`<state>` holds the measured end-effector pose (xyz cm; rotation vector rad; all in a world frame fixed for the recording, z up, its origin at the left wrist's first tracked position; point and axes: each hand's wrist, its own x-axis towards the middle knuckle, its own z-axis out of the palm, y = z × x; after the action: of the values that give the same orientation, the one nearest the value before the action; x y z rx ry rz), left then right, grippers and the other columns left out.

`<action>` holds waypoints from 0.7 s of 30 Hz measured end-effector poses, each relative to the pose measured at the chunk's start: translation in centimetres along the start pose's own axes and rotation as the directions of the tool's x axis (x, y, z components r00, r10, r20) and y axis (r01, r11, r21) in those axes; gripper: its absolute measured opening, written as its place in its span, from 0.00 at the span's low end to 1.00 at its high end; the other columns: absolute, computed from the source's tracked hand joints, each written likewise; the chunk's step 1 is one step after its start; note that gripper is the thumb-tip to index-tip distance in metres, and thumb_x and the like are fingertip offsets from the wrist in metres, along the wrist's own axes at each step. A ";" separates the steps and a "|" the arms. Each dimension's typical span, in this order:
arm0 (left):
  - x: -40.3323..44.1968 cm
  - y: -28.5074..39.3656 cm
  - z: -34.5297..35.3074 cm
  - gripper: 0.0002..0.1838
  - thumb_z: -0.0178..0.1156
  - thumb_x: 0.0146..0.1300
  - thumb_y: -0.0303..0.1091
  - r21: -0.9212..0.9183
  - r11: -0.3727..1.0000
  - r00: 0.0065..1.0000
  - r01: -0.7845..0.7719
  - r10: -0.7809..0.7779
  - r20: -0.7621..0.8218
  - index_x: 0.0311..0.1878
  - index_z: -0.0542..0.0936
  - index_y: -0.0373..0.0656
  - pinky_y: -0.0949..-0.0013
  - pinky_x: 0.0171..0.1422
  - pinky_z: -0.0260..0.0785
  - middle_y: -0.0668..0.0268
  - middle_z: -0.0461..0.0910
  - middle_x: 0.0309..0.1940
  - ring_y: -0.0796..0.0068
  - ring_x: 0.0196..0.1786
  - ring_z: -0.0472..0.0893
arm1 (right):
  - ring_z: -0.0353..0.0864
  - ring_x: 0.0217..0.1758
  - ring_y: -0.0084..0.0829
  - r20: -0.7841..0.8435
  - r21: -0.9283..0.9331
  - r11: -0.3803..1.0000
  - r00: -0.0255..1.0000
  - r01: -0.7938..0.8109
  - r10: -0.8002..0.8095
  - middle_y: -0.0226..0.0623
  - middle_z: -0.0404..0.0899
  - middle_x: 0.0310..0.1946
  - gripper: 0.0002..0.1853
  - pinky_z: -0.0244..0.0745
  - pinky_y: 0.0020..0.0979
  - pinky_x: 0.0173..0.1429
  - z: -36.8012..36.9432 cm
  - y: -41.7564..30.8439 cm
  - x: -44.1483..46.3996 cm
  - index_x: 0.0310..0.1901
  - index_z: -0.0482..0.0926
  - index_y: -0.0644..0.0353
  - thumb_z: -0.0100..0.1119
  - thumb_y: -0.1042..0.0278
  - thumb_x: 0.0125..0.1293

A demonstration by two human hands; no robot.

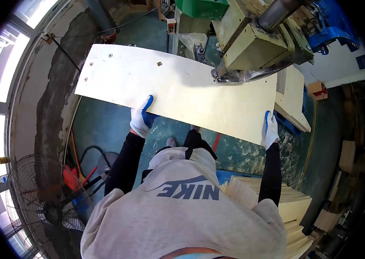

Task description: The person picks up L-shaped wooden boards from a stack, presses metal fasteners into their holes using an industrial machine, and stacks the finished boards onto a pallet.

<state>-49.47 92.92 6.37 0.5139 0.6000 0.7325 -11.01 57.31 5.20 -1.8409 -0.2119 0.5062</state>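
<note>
Grips the wooden panel with left hand and right hand, and could skew it under the machine head through uneven support.

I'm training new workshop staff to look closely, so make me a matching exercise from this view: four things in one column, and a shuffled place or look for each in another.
Column one
1. Board
2. Left hand
3. Right hand
4. Fan

Column two
A. At the board's right end
B. In the lower left of the picture
C. Pale, partly hidden by the machine
D. At the board's near long edge, well away from its right end

Right pairs: 1-C, 2-D, 3-A, 4-B
</note>
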 end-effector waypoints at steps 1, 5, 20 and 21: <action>0.1 0.1 -0.1 0.18 0.60 0.73 0.34 0.008 1.000 1.000 0.000 0.000 -0.003 0.60 0.77 0.32 0.58 0.58 0.81 0.54 0.82 0.54 0.61 0.53 0.85 | 0.76 0.59 0.23 -0.007 0.037 0.999 1.000 0.004 -0.004 0.33 0.80 0.57 0.25 0.68 0.26 0.65 0.2 0.0 0.2 0.64 0.74 0.67 0.53 0.52 0.80; 1.4 -1.8 -3.6 0.18 0.60 0.73 0.34 0.456 0.855 0.968 -0.248 0.235 0.086 0.60 0.77 0.32 0.57 0.59 0.81 0.54 0.83 0.54 0.61 0.54 0.85 | 0.77 0.56 0.21 0.050 0.149 0.988 0.999 -0.026 0.019 0.31 0.81 0.56 0.24 0.70 0.25 0.62 -0.6 0.5 0.2 0.63 0.75 0.66 0.56 0.53 0.79; -9.9 1.5 -5.5 0.22 0.55 0.77 0.37 -0.154 0.952 0.956 -0.266 0.239 -0.172 0.67 0.72 0.35 0.54 0.67 0.74 0.54 0.79 0.61 0.57 0.64 0.79 | 0.80 0.52 0.23 0.220 0.380 0.915 0.974 -0.137 0.054 0.34 0.81 0.54 0.23 0.75 0.26 0.57 6.3 -1.6 -10.5 0.62 0.73 0.66 0.56 0.54 0.79; -11.1 2.0 -5.8 0.23 0.53 0.78 0.37 -0.222 0.952 0.974 -0.210 0.183 -0.137 0.70 0.69 0.37 0.52 0.69 0.72 0.54 0.77 0.63 0.55 0.65 0.78 | 0.80 0.51 0.21 0.256 0.416 0.890 0.963 -0.187 0.083 0.33 0.81 0.53 0.20 0.75 0.24 0.56 7.4 -2.4 -11.4 0.61 0.74 0.66 0.56 0.57 0.79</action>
<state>-60.77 87.28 6.98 0.3157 0.5642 1.0148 -24.18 60.09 8.31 -1.3587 -0.1129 0.8016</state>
